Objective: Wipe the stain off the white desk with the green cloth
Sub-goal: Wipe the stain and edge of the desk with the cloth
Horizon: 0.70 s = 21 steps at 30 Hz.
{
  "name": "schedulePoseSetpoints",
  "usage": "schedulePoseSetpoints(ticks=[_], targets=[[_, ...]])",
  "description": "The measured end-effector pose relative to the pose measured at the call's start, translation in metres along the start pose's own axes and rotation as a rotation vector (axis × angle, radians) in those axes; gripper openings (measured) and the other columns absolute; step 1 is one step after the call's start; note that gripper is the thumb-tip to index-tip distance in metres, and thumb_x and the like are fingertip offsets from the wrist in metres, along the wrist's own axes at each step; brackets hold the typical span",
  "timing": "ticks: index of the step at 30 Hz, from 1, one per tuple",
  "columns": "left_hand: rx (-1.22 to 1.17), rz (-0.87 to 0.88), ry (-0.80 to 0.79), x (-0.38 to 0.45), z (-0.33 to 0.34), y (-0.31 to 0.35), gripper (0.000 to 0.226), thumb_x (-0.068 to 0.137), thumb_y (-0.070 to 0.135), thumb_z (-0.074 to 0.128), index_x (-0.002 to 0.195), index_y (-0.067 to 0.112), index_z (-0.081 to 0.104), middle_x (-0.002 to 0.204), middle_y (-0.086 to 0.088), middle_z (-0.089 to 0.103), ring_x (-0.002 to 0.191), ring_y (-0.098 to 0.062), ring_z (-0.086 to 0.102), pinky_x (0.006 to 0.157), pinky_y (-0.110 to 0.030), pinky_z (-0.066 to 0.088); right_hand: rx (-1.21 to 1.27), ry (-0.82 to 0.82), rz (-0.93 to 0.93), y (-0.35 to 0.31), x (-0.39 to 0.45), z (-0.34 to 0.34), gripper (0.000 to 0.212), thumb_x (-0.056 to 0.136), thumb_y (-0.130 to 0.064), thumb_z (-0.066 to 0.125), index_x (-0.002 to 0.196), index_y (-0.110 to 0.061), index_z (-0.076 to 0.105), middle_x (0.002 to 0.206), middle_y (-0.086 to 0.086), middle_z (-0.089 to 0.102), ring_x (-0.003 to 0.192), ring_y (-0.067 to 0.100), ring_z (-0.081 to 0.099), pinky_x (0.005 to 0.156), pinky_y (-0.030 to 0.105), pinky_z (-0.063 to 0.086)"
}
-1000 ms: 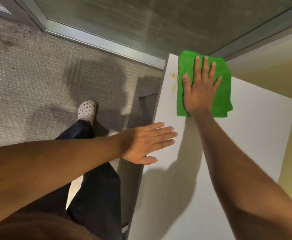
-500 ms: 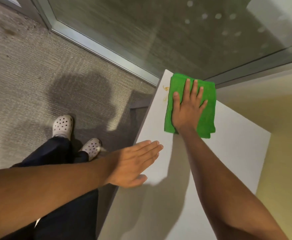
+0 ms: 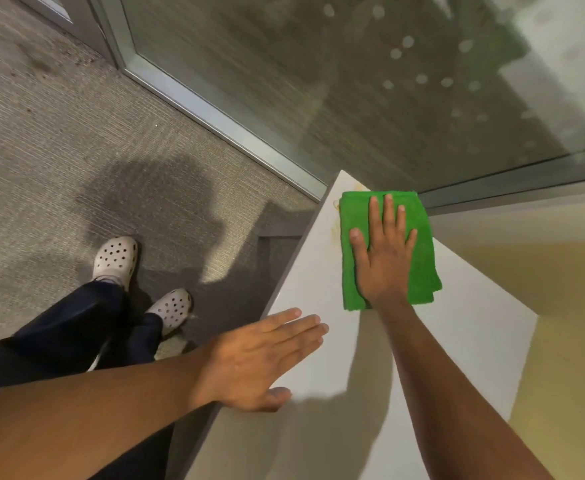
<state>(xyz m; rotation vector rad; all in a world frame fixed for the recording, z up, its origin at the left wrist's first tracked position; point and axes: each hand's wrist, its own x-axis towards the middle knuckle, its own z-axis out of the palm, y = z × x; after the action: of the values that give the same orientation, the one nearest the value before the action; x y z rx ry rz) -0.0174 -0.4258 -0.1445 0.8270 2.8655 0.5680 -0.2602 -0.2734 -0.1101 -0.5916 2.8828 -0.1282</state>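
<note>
The green cloth [image 3: 388,247] is pressed flat by the right hand [image 3: 384,258], fingers spread, at the far corner of the white desk [image 3: 464,334]. Yellowish stain [image 3: 335,230] traces are seen just beside the cloth's left edge. The left hand [image 3: 260,362] is laid open and empty at the desk's near edge

1. The green cloth [image 3: 388,249] is folded into a rough rectangle and laid flat near the far corner of the white desk [image 3: 319,358].
2. Faint yellowish stain [image 3: 335,228] marks (partly covered) are seen just beside the cloth's left edge.
</note>
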Motion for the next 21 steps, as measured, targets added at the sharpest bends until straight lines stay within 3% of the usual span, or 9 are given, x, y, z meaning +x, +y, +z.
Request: schedulePoseSetpoints(ticks=[5, 11, 13, 17, 19, 21], targets=[[0.014, 0.004, 0.006, -0.001, -0.001, 0.000, 0.092, 0.103, 0.061, 0.034, 0.169, 0.003, 0.006, 0.179, -0.017, -0.004, 0.165, -0.028, -0.014, 0.133, -0.050, -0.006, 0.047, 0.059, 0.225, -0.035, 0.021, 0.010, 0.070, 0.108, -0.061, 0.017, 0.171, -0.030, 0.007, 0.181, -0.002, 0.003, 0.167, 0.029, -0.001, 0.130, 0.068, 0.001], [0.044, 0.016, 0.018, -0.001, -0.005, 0.000, 0.092, 0.106, 0.065, 0.025, 0.169, 0.003, -0.001, 0.178, -0.017, -0.011, 0.164, -0.030, -0.021, 0.131, -0.050, -0.013, -0.028, -0.026, -0.177, 0.006, -0.016, 0.007, 0.068, 0.110, -0.060, 0.020, 0.170, -0.032, 0.010, 0.180, -0.003, 0.003, 0.167, 0.028, -0.002, 0.130, 0.061, -0.002], [0.050, 0.011, 0.019, -0.002, -0.005, 0.000, 0.093, 0.106, 0.066, 0.024, 0.169, 0.003, -0.002, 0.178, -0.017, -0.012, 0.164, -0.030, -0.021, 0.132, -0.050, -0.014, -0.015, -0.014, -0.056, 0.027, -0.015, 0.002, 0.069, 0.108, -0.062, 0.019, 0.170, -0.032, 0.012, 0.180, -0.003, 0.005, 0.167, 0.027, 0.000, 0.131, 0.063, 0.001], [0.046, 0.027, -0.010, -0.002, -0.007, 0.000, 0.092, 0.107, 0.067, 0.020, 0.168, 0.003, -0.007, 0.176, -0.018, -0.017, 0.162, -0.032, -0.026, 0.131, -0.051, -0.016, 0.078, 0.063, 0.468, 0.020, -0.020, 0.003, 0.071, 0.108, -0.060, 0.016, 0.171, -0.027, 0.008, 0.181, 0.001, 0.003, 0.167, 0.030, -0.001, 0.128, 0.072, 0.007], [0.053, 0.038, -0.027, -0.003, -0.007, 0.001, 0.088, 0.109, 0.063, 0.019, 0.167, 0.002, -0.009, 0.175, -0.020, -0.019, 0.161, -0.033, -0.028, 0.130, -0.052, -0.019, 0.065, 0.041, 0.477, -0.002, -0.031, 0.009, 0.071, 0.109, -0.060, 0.014, 0.171, -0.027, 0.003, 0.181, 0.002, -0.001, 0.167, 0.031, -0.004, 0.128, 0.072, 0.005], [0.071, 0.108, -0.064, -0.004, -0.006, 0.003, 0.079, 0.112, 0.052, 0.022, 0.168, 0.003, -0.006, 0.175, -0.020, -0.015, 0.161, -0.035, -0.025, 0.128, -0.053, -0.021, 0.032, 0.006, 0.351, -0.026, -0.038, 0.014, 0.072, 0.106, -0.063, 0.012, 0.170, -0.030, 0.000, 0.180, 0.000, -0.005, 0.167, 0.030, -0.007, 0.129, 0.070, -0.003]])
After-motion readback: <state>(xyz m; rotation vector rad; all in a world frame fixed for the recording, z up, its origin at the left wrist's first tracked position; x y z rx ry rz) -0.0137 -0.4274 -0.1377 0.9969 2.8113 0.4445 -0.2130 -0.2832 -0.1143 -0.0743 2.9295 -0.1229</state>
